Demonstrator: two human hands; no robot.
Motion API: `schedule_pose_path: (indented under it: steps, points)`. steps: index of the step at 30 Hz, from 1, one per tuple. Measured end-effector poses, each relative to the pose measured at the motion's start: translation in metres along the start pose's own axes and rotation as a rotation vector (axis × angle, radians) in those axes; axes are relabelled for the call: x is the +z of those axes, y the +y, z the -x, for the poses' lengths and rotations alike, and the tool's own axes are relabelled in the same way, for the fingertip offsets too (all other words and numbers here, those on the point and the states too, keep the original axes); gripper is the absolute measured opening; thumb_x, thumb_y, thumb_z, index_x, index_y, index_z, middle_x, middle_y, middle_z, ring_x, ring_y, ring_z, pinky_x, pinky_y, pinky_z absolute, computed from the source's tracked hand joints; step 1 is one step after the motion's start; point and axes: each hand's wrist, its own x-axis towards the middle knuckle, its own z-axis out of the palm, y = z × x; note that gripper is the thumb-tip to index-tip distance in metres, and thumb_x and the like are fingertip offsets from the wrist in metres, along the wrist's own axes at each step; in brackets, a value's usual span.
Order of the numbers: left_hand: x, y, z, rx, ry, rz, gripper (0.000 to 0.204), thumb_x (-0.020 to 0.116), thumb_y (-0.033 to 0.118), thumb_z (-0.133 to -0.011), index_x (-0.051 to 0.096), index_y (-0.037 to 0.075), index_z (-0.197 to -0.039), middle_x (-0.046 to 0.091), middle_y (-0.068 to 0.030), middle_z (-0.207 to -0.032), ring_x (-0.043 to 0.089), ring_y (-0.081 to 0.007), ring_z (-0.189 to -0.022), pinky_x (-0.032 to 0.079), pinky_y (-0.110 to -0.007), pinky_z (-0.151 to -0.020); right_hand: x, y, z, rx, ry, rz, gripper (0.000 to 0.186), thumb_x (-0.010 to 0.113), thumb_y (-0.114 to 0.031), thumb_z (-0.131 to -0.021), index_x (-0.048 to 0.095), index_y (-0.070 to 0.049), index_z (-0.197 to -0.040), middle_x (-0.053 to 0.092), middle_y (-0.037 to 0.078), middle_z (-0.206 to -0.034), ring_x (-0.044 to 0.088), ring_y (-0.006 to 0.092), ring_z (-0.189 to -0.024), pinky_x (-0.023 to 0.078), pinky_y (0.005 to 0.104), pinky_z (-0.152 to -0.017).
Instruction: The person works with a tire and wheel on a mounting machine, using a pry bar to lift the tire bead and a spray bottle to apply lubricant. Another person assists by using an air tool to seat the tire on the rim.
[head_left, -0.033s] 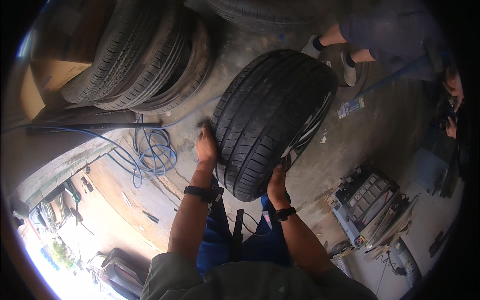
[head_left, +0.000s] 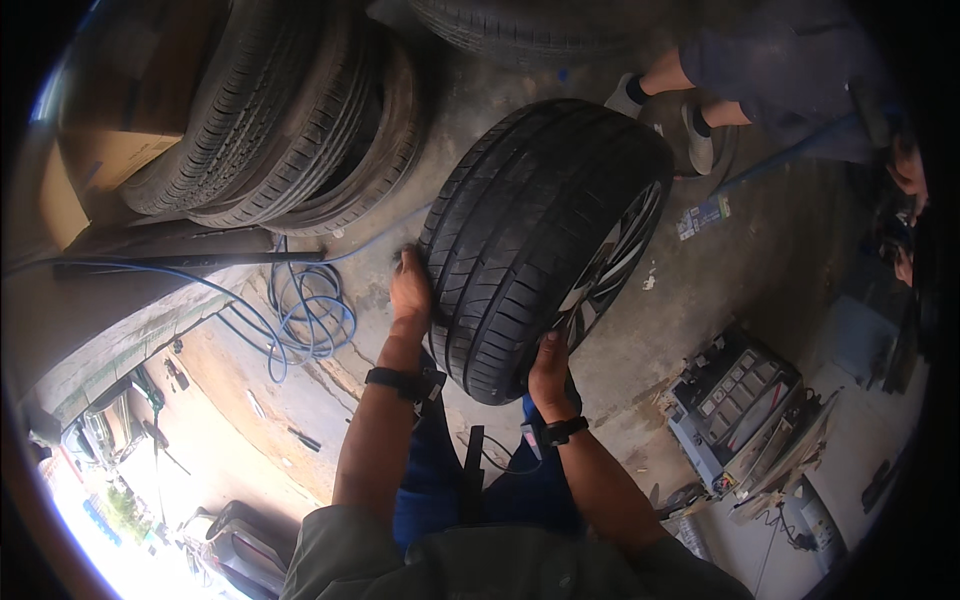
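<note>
A car wheel [head_left: 535, 230] with a black grooved tyre stands tilted in front of me, its spoked metal rim [head_left: 605, 265] facing right. My left hand [head_left: 410, 288] presses against the tyre's left side, fingers partly hidden. On the opposite side my right hand [head_left: 549, 370] grips the lower edge near the rim, thumb up and the other fingers mostly out of sight. The wheel is held between both hands, above my blue trousers. Whether its bottom touches the floor, I cannot tell.
Several tyres [head_left: 330, 120] lean at the upper left beside a cardboard box [head_left: 130, 160]. A blue hose [head_left: 310, 315] lies coiled on the floor. Another person's legs [head_left: 700, 70] stand at the upper right. A grey machine with a panel [head_left: 735, 395] sits at the right.
The wheel has turned slightly, so more of its spoked rim shows. My right hand has shifted a little to the left with it.
</note>
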Motion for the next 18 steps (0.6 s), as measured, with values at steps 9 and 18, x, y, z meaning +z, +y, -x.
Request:
schedule_pose_path:
  steps: [9,18]
  points:
    - [-0.037,-0.004,-0.219,-0.536,-0.344,0.580,0.070,0.034,0.057,-0.102,0.060,0.001,-0.135,0.067,-0.0204,-0.121,0.066,-0.0337,-0.106,0.053,-0.048,-0.092,0.161,-0.068,-0.146,-0.152,0.327,0.356,0.042,0.044,-0.036,-0.104,0.063,0.002,-0.105,0.064,0.024,-0.096,0.056,0.0477,-0.094,0.040,0.0573,-0.087]
    - [-0.041,-0.063,-0.429,-0.177,-0.733,0.723,0.069,0.031,0.055,-0.107,0.049,0.000,-0.146,0.058,-0.0176,-0.142,0.056,-0.0302,-0.130,0.048,-0.040,-0.110,0.278,-0.101,-0.275,0.048,0.285,0.225,0.023,0.048,-0.018,-0.100,0.063,-0.001,-0.097,0.065,0.017,-0.100,0.061,0.0392,-0.096,0.035,0.0581,-0.101]
